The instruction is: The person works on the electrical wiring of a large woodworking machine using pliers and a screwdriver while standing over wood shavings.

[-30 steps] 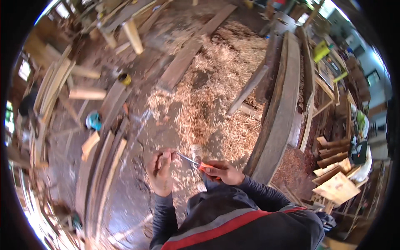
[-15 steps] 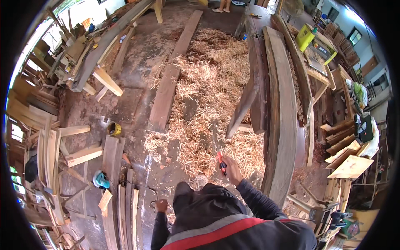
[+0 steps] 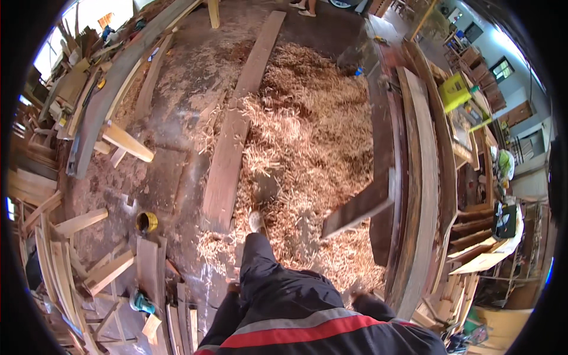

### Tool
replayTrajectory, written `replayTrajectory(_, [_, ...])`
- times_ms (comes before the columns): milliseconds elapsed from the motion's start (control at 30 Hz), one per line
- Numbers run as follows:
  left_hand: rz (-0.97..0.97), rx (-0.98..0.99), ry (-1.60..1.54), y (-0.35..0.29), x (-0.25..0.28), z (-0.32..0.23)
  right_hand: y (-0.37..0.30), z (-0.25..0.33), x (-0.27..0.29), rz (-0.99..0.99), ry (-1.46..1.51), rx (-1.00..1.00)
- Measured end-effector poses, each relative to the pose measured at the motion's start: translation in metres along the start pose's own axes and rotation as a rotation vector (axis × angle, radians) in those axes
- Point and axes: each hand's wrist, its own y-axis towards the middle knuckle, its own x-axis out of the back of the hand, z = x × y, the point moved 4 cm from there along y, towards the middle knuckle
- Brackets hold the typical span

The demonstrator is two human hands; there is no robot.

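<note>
My left hand (image 3: 234, 288) hangs low beside my left leg, mostly hidden by the dark sleeve, so its fingers do not show. Only a blurred bit of my right hand (image 3: 360, 297) shows past my jacket, and I cannot make out whether anything is in it. Both hands are over the floor, the right one near the pile of wood shavings (image 3: 313, 142). My left foot (image 3: 256, 222) is stepped forward at the shavings' edge, beside a long brown plank (image 3: 228, 171) lying on the floor.
Thick boards (image 3: 423, 177) run lengthwise on my right, with a short angled board (image 3: 361, 207) jutting over the shavings. A yellow tin (image 3: 147, 222), a teal power tool (image 3: 142, 303) and timber trestles (image 3: 127, 141) stand left. Another person's feet (image 3: 306, 12) show at the far end.
I have stepped forward with my left foot. My right hand, which held a red-and-black handled tool out in front, has drawn back to my side; the tool no longer shows.
</note>
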Motion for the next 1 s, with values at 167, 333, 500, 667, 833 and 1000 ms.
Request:
replayTrajectory(167, [0.054,-0.02,0.263,0.179,0.19,-0.036,-0.018,0.083,0.029,0.041,0.172,-0.13])
replayTrajectory(333, [-0.345,0.16,0.008,0.361,0.388,-0.108,0.076,0.197,0.113,-0.043,0.31,-0.118])
replayTrajectory(500, [-0.303,0.017,-0.367,0.511,0.506,-0.194,0.239,0.308,0.225,-0.291,0.183,0.155])
replayTrajectory(667, [0.073,0.094,-0.826,0.586,0.523,-0.261,0.367,0.362,0.379,0.007,0.565,-0.047])
replayTrajectory(833, [0.017,0.087,-0.114,0.598,0.565,-0.364,0.439,0.414,0.601,-0.231,0.432,-0.049])
replayTrajectory(1000, [0.036,0.008,0.187,0.706,0.616,-0.397,0.464,0.479,0.826,-0.305,0.599,0.001])
